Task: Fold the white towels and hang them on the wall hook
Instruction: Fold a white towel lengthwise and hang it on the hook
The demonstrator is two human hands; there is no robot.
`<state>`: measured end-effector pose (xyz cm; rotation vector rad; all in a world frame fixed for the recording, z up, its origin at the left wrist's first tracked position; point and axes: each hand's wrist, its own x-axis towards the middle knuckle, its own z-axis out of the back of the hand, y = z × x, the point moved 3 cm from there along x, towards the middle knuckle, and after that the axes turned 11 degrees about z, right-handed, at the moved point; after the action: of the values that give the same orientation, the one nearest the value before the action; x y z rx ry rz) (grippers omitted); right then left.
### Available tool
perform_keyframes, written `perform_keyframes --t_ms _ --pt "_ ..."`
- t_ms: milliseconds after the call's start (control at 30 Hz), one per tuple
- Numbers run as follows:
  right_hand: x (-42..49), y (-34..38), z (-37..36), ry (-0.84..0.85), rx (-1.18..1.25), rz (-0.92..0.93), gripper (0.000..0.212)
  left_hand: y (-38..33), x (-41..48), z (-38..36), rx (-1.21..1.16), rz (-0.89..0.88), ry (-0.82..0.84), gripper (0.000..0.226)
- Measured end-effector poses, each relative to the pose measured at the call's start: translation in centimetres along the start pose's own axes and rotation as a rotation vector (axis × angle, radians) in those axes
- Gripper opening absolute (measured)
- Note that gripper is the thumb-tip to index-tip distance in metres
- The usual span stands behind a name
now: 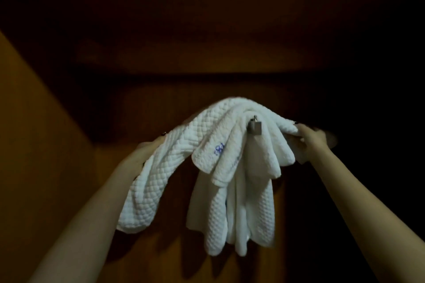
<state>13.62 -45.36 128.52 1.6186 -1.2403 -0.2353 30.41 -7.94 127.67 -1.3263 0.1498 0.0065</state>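
— What sits nearest the lens?
— My left forearm (92, 213), rising from the bottom-left corner. It leads up to my left hand (147, 154), which is half buried under the white towel (179, 151). Its fingers (163, 133) curl round the towel's left edge, and one dark-nailed tip shows above the cloth.
— And the towel itself?
— It arches from that hand up over the hook (255, 127) on the brown wooden wall (207, 30). Its left end droops beside my wrist, and one fold carries a blue marking. Below the hook, the hung towels (241, 213) dangle in a bunch against the wall.
— The right side?
— My right hand (310, 141) pinches the towel's right end just right of the hook, thumb pressed on top and fingers closed on the cloth. My right forearm (368, 202) runs down to the bottom-right corner.
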Motion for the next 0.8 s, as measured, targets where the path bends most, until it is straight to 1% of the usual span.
perform_keyframes --t_ms 67,100,167,200,267,300,333,367,400,433,500,533,600,633,667,733,800 --pt "-1.4 -1.9 1.5 0.039 0.009 -0.002 0.032 1.6 0.1 -1.3 0.023 0.021 -0.072 0.038" --pt "-2.2 -3.0 2.3 0.061 -0.024 0.0 0.036 2.5 0.1 -2.1 -0.008 0.0 -0.047 0.033" --pt "-3.5 -4.6 3.3 0.143 -0.099 -0.046 0.041 4.1 0.0 -3.8 -0.082 -0.21 0.063 0.019" --pt "-3.9 -5.3 3.6 0.198 -0.137 -0.091 0.043 4.6 -0.2 -4.2 -0.087 -0.323 0.093 0.016" --pt "-4.5 -5.7 3.7 0.293 -0.186 -0.181 0.046 4.7 -1.0 -4.6 -0.124 -0.504 0.077 0.024" --pt "-4.7 -5.3 3.6 0.312 -0.222 -0.191 0.045 4.2 -1.6 -4.7 -0.148 -0.576 0.061 0.025" --pt "-4.6 -4.6 3.5 0.325 -0.3 -0.157 0.045 3.2 -2.3 -4.8 -0.189 -0.622 0.065 0.024" --pt "-4.1 -3.8 3.4 0.32 -0.41 -0.076 0.049 2.0 -2.9 -4.8 -0.233 -0.65 0.076 0.022" --pt "-3.4 -2.8 3.3 0.304 -0.52 0.038 0.054 0.6 -3.7 -4.4 -0.257 -0.675 0.081 0.02" --pt "-2.6 -1.5 2.9 0.281 -0.584 0.163 0.052 -0.9 -4.4 -3.9 -0.251 -0.704 0.089 0.019" --pt "-1.6 1.4 1.4 0.289 -0.561 0.36 0.04 -3.9 -5.4 -3.2 -0.159 -0.745 0.138 0.019" --pt "-1.4 2.8 0.3 0.337 -0.517 0.433 0.034 -5.0 -5.9 -3.4 -0.085 -0.744 0.176 0.019" --pt "-1.0 5.0 -2.6 0.49 -0.415 0.505 0.025 -6.3 -6.4 -4.8 0.089 -0.731 0.204 0.022" --pt "-0.8 5.8 -4.1 0.572 -0.405 0.522 0.023 -6.6 -6.5 -5.6 0.158 -0.754 0.179 0.026" --pt "-0.6 6.4 -5.5 0.648 -0.427 0.533 0.026 -6.7 -6.5 -6.2 0.187 -0.795 0.142 0.029" --pt "-0.2 7.1 -8.2 0.791 -0.52 0.533 0.036 -6.5 -6.3 -6.7 0.143 -0.862 0.107 0.029" --pt "0.2 7.2 -9.9 0.922 -0.624 0.53 0.034 -5.5 -5.6 -6.5 0.09 -0.849 0.136 0.032"
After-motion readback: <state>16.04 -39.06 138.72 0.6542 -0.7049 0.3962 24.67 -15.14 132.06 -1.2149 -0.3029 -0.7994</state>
